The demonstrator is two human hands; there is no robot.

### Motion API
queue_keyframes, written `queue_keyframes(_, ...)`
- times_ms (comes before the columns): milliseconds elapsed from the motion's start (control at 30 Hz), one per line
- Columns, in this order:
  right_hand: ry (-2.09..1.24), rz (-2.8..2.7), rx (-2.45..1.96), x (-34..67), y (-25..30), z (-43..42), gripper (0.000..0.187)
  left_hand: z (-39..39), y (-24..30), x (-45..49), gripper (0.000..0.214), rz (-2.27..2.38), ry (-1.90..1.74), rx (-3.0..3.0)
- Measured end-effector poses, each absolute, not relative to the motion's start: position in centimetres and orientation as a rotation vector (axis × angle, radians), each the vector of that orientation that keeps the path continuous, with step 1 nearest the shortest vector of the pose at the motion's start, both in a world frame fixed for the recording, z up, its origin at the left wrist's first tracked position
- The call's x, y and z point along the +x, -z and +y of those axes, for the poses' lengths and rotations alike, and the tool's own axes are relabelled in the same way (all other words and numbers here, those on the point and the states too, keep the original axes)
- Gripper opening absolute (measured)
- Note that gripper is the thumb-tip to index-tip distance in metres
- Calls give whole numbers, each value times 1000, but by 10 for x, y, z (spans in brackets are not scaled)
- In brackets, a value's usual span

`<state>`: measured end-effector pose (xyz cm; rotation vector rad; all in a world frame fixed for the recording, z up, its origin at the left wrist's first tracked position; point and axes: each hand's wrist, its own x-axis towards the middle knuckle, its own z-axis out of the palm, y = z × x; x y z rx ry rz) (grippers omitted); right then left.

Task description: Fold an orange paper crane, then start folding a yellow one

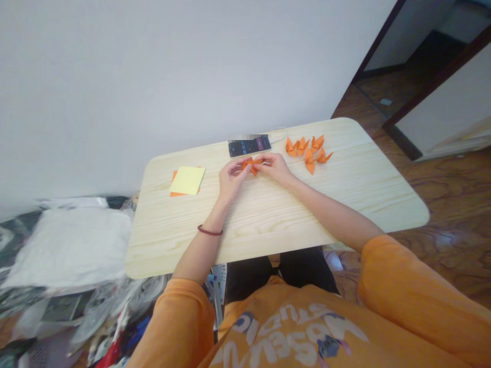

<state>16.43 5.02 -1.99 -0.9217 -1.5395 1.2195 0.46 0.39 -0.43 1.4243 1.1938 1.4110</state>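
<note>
Left hand: the person's left hand (231, 176) is raised just above the bench, with a dark red beaded bracelet (209, 231) on its wrist.
Left fingers: the fingers (240, 168) are closed in a pinch on the near side of a small folded orange paper piece (251, 165).
Right hand: the person's right hand (274, 168) faces the left hand from the other side of the paper.
Right fingers: the fingers (261, 160) grasp the paper's far side; the exact grip is partly hidden.
Paper piece: it is held between both hands, just above the middle of the pale wood-grain bench (345, 174), with pointed flaps showing.
Step in hand: judging by the hands, this looks like shaping a fold in the paper.
Nearest things: a black smartphone (249, 146) lies just beyond the hands, showing a lit clock-like display. A cluster of folded orange paper birds (307, 152) sits to the right of it.
Paper stock: a square yellow paper sheet (187, 180) lies on a square orange paper sheet (173, 190), left of the hands.
Around: a white cable (279, 135) runs behind the smartphone. A white cloth bundle (69, 250) lies left of the bench, above a heap of plastic bags (111, 306).
</note>
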Motion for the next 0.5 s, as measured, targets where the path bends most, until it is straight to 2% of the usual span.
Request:
queue_keyframes(300,-1238,-1455,-879,166,22,54,30,6,3,1,18,1270,-1439,1339)
queue_keyframes(500,-1182,-1450,-949,169,16,53,28,14,14,-6,21,1255,-1439,1174)
